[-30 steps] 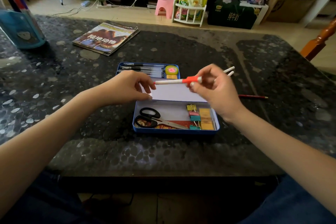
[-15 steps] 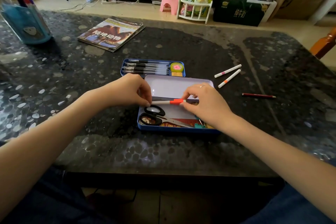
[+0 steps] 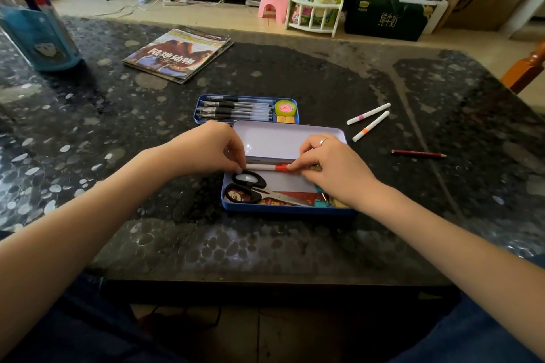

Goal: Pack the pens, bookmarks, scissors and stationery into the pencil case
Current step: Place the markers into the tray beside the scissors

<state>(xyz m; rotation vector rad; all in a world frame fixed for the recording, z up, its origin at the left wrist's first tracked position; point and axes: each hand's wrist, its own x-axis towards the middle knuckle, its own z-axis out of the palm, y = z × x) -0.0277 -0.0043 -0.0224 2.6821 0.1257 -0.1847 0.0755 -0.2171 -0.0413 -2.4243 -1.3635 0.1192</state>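
Two hands: we see both working over one open tin near the middle of the desk's near edge.
Desk point(image 3: 295, 250): dark, pebble-patterned top; it carries everything below.
Magazine point(image 3: 180, 53): lies flat toward the far left part of the desk, well apart from the tin.
Pen holder point(image 3: 41, 38): blue, at the far left edge, with markers standing in it.
Pencil case point(image 3: 283, 209): blue tin, lid swung open and lying flat behind the base; black-handled scissors point(image 3: 249, 187) lie in the left of the base, coloured clips at its right end, partly hidden under the right wrist.
Inner tray point(image 3: 203, 119): blue, just beyond the lid toward the far edge; black gel pens point(image 3: 236, 107) lie side by side in it, with a round yellow-green tape point(image 3: 285, 109) at its right end.
Left hand point(image 3: 206, 149): fingertips pinch the white end of the red-banded pen at the tin's left wall.
Right hand point(image 3: 330, 166): fingers curled onto the pen's right part; a ring on one finger.
Red-banded pen point(image 3: 265, 167): lies level across the far side of the base, along the hinge, held at both ends.
Two white markers point(image 3: 368, 113): right of the lid, side by side, angled.
Red pencil point(image 3: 418, 153): further right, alone, toward the desk's right edge.
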